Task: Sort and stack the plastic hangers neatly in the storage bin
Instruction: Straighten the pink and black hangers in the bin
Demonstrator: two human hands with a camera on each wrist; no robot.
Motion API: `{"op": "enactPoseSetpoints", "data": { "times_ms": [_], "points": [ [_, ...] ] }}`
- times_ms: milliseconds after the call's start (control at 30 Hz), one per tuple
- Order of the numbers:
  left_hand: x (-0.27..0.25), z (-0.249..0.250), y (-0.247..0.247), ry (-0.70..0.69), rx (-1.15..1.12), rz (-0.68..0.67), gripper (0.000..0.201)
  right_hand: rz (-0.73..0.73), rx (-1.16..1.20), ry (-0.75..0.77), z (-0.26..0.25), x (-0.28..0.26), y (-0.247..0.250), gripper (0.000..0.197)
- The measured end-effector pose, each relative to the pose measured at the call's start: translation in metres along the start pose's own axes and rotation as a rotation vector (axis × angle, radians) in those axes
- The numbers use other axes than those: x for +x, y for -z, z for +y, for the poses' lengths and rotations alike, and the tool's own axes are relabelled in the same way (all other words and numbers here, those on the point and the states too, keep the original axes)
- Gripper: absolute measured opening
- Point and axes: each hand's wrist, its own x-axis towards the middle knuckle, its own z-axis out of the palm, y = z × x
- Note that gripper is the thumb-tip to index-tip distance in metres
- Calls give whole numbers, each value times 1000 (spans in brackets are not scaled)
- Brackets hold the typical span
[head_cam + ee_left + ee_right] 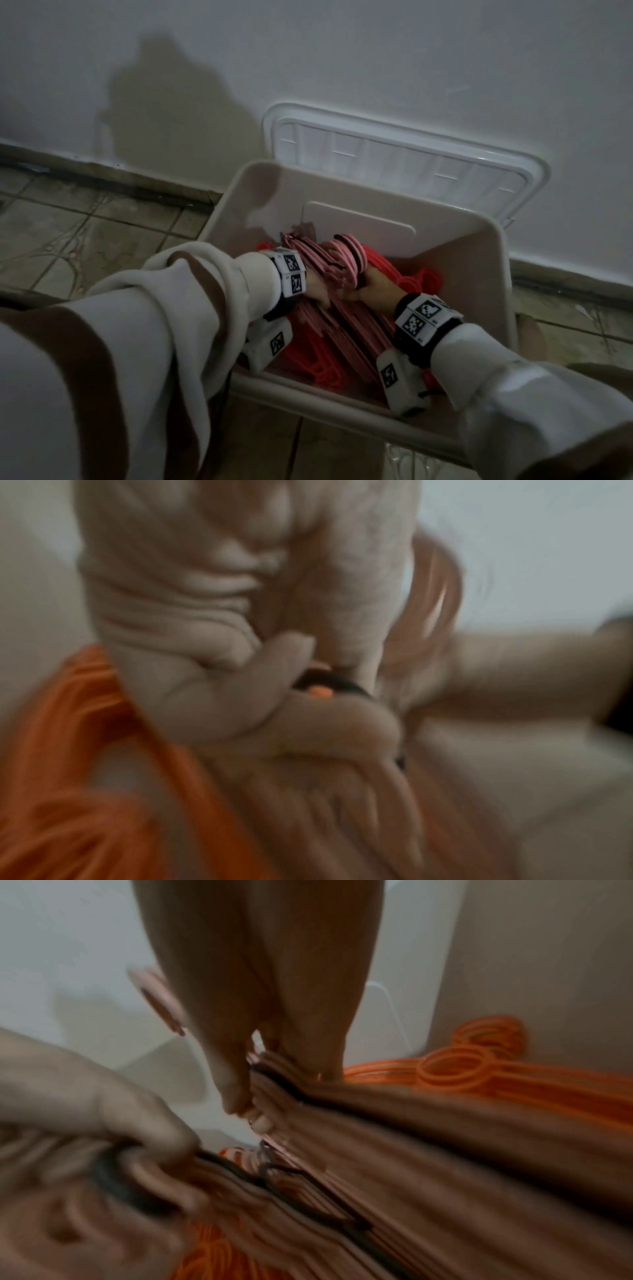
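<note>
A beige storage bin (pixel 486 260) on the floor holds a thick bundle of pink hangers (pixel 346 329) lying over orange hangers (pixel 424 277). Both hands are inside the bin at the bundle's upper part. My left hand (pixel 320 291) grips the bundle from the left, fingers curled over it (pixel 274 696). My right hand (pixel 373 282) grips the bundle just below the hooks (pixel 349 255), thumb and fingers pinching the pink hangers (pixel 411 1137). A few dark hangers (pixel 301 1199) sit among the pink ones. Orange hangers (pixel 455 1066) lie beside and under the bundle. Both wrist views are blurred.
The bin's white lid (pixel 404 161) leans against the white wall (pixel 342 51) behind the bin. Tiled floor (pixel 85 233) spreads to the left and in front. A skirting strip runs along the wall's base.
</note>
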Motion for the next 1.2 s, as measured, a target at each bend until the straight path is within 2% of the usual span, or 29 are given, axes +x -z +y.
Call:
{"op": "enactPoseSetpoints", "data": {
  "times_ms": [100, 200, 333, 467, 567, 633, 700, 800, 867, 967, 1033, 1133, 1200],
  "points": [
    [-19, 12, 10, 1, -22, -83, 43, -58, -80, -11, 4, -2, -3, 42],
    [-13, 3, 11, 14, -140, -83, 27, -142, -356, -101, 10, -7, -3, 35],
    [-10, -2, 6, 44, -239, -71, 28, -313, -443, -166, 17, -8, -6, 36],
    [-9, -1, 12, 89, -216, -149, 48, -300, -464, -143, 21, -3, -12, 41],
    [-11, 0, 9, 51, -241, -77, 60, -208, -465, -111, 21, -1, -14, 47],
    [-13, 1, 4, 3, -208, 5, 68, -205, -472, -101, 20, 0, -15, 46],
    [-13, 0, 0, -11, -192, 51, 73, -265, -593, -73, 18, 1, -17, 43],
    [-15, 0, 1, -33, -171, -18, 76, -299, -694, -95, 23, 5, -14, 54],
    [-20, 1, 4, -63, -155, -52, 79, -303, -734, -109, 25, 7, -9, 48],
    [-20, 2, 0, -100, 55, -80, 94, -287, -717, -158, 24, 4, -9, 33],
    [-15, 0, -9, -128, 251, -6, 102, -298, -734, -137, 24, 5, -12, 31],
    [-6, -3, -10, -183, 305, 64, 103, -311, -727, -133, 27, 7, -12, 29],
    [-5, -6, -6, -192, 319, 53, 108, -309, -716, -126, 27, 8, -12, 29]
  ]
}}
